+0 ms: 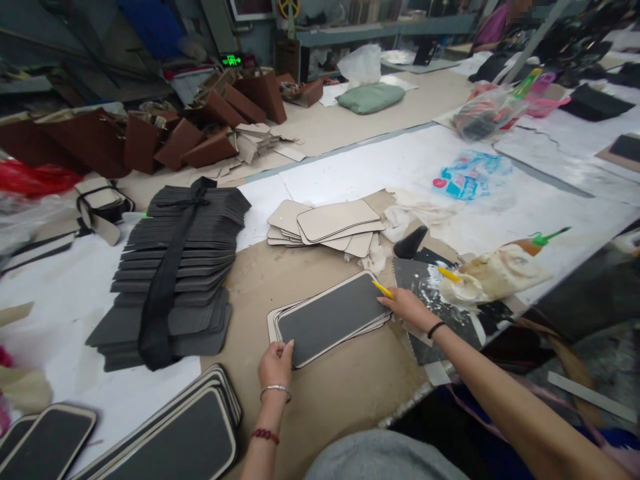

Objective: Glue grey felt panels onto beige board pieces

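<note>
In front of me lies a small stack of pale rounded panels with a dark grey panel [330,320] on top. My left hand [275,365] pinches the stack's near left corner between thumb and fingers. At the right end, my right hand [406,308] is closed on a thin yellow tool [383,289], its tip over the dark panel's upper right corner. Behind the stack is a pile of beige rounded panels [337,221]. A dark board smeared with white paste [425,293] is just right of my right hand.
A tied bundle of dark grey pieces [175,267] stands at left. Finished-looking framed panels [180,433] are stacked at lower left. A glue bottle with a green nozzle [535,243] lies at right. Brown bags [200,133] line the back left.
</note>
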Demonstrator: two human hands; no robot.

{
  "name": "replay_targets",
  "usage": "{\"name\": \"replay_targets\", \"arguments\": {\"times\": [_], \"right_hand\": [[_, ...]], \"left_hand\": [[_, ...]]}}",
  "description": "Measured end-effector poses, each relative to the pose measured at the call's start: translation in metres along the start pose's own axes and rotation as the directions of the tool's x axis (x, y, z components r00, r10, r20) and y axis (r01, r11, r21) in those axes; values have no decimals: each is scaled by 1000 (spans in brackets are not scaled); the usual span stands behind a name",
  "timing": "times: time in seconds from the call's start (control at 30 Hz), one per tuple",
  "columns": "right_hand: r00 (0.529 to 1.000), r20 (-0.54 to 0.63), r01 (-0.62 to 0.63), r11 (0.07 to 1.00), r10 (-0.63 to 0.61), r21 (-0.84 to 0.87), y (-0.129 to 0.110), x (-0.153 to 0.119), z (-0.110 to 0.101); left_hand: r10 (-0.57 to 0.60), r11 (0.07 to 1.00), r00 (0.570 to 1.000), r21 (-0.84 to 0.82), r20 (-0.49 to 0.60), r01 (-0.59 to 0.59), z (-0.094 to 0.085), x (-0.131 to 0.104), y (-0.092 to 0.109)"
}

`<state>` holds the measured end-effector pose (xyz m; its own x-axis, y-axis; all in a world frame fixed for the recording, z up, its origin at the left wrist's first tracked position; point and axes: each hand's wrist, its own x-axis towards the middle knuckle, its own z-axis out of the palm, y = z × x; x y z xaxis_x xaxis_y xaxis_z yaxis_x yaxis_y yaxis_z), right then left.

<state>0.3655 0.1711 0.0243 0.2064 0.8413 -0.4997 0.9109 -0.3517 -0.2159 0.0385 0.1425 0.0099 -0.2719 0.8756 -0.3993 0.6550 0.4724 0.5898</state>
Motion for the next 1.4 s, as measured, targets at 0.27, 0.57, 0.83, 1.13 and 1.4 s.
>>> {"name": "replay_targets", "arguments": {"times": [0.27, 0.57, 0.83, 1.13, 1.4], "right_hand": [[1000, 11, 22, 999, -22, 43, 4, 7, 3], [998, 64, 6, 1000, -6, -12, 6, 18, 2], [994, -93, -63, 991, 52, -114, -6, 0, 0], [962, -271, -95, 975, 38, -201, -20, -16, 5], [987, -132, -82, 994, 90, 67, -9, -7, -5]], "left_hand": [[-11, 1000, 999, 18, -36, 12, 3, -1, 0], [-44, 999, 997, 28, -71, 46, 6, -2, 6], [2, 999, 982, 44, -188, 7, 16, -6, 4], [-32, 999, 969, -27, -247, 26, 24, -3, 2], [-80, 994, 984, -89, -160, 66, 17, 6, 5]]}}
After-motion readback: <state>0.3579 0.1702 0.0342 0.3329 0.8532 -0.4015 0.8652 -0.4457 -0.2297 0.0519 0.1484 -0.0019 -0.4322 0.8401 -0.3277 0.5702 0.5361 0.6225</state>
